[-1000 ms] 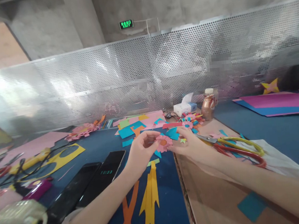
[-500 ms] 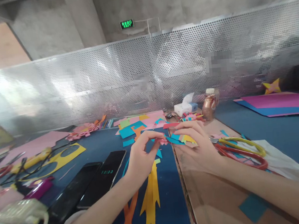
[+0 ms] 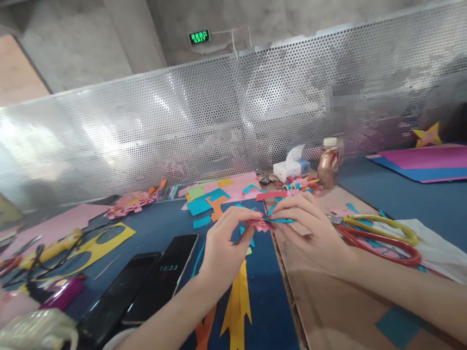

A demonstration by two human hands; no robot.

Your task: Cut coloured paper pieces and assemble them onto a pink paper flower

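Observation:
Between thumb and fingers my left hand [image 3: 227, 246] pinches a small pink paper flower [image 3: 261, 225]. My right hand [image 3: 310, 231] is closed on a blue paper piece [image 3: 280, 220], whose near end meets the flower. Both hands are raised over the table, close together at its middle. Whether the two pieces are joined cannot be made out behind the fingertips. Below my left hand lie yellow paper strips [image 3: 239, 310] with notched ends and an orange strip [image 3: 205, 335].
Scissors with red and yellow handles [image 3: 386, 243] lie right of my right hand. Two black phones [image 3: 161, 282] and a yellow glue gun [image 3: 52, 251] are at left. A tissue box [image 3: 291, 169] and a brown bottle [image 3: 329, 164] stand at the back, before a perforated metal screen [image 3: 196, 118].
My right hand has brought the blue paper piece closer to the pink flower and turned it flatter. My left hand keeps its pinch, shifted slightly right.

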